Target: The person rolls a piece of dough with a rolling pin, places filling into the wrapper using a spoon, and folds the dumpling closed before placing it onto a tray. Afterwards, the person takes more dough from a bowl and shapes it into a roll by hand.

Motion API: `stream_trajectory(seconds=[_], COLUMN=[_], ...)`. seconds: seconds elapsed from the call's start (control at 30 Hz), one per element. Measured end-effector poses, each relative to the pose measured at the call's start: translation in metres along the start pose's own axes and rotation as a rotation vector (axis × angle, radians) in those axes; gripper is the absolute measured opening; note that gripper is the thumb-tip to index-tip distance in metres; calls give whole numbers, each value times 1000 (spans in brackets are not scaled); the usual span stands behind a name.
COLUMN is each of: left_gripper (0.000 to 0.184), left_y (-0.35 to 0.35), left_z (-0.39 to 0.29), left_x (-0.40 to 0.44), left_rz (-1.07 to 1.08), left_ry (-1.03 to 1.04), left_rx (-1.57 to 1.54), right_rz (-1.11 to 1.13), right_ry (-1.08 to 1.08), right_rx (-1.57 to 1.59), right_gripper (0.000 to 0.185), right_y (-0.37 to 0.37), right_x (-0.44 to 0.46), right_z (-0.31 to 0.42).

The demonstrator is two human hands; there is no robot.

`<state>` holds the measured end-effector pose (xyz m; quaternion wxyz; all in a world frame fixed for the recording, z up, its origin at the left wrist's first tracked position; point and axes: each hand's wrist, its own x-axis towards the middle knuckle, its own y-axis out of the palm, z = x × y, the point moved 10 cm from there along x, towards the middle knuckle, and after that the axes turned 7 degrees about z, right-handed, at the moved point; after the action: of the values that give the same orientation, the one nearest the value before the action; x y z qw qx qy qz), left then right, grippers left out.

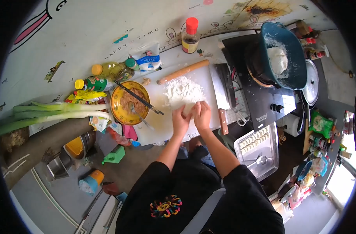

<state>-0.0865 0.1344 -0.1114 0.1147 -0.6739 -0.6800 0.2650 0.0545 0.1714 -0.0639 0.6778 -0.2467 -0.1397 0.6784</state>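
Observation:
My left hand (180,120) and my right hand (202,116) meet over the near part of a white cutting board (154,124). Between their curled fingers is a pale piece of dough (188,108), partly covered by them. Just beyond lies a heap of flour (183,89), with a wooden rolling pin (184,72) behind it. To the left, a yellow bowl (117,111) holds a brownish minced filling (132,102), with dark chopsticks (141,98) across it. A cleaver (219,87) with a wooden handle lies along the board's right side.
On the stove (248,105) sits a blue basin (299,74) with a lump of dough (277,60). A metal tray (269,163) at right holds rows of dumplings (255,140) and a spoon. Scissors (241,117) lie near the cleaver. Leeks (61,114) and bottles stand left.

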Motion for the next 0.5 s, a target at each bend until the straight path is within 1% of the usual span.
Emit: stream_trajectory(seconds=[0.07,0.13,0.17,0.27,0.3,0.33,0.4,0.43,0.5], left_gripper=[44,42,44,42,42,41,41,41,39], left_y=[1,-2,-9,0,-9,-9,-6,0,4], left_z=[-3,-14,-35,-11,-14,-6,19,30,17], left_x=[8,12,12,11,5,-2,-18,-23,-20], left_rz=[92,172,97,207,122,104,50,54,-15], left_ry=[20,48,246,-16,-29,-83,-185,-228,-138], left_rx=[8,-5,104,14,8,2,-14,-84,-135], right_rz=[-47,-60,-60,-50,-51,-48,-121,-132,-167], right_ry=[162,77,40,59,113,214,191,133,14], right_rx=[1,-188,-277,-240,-184,-50,-6,-22,-47], right_gripper=[22,21,20,20,21,23,23,23,22], right_y=[-4,6,12,18,13,6,-19,-25,-30], right_x=[-11,-17,-19,-7,-1,4,11,15,24], right_z=[-2,-1,3,-10,-12,-20,-18,-15,-9])
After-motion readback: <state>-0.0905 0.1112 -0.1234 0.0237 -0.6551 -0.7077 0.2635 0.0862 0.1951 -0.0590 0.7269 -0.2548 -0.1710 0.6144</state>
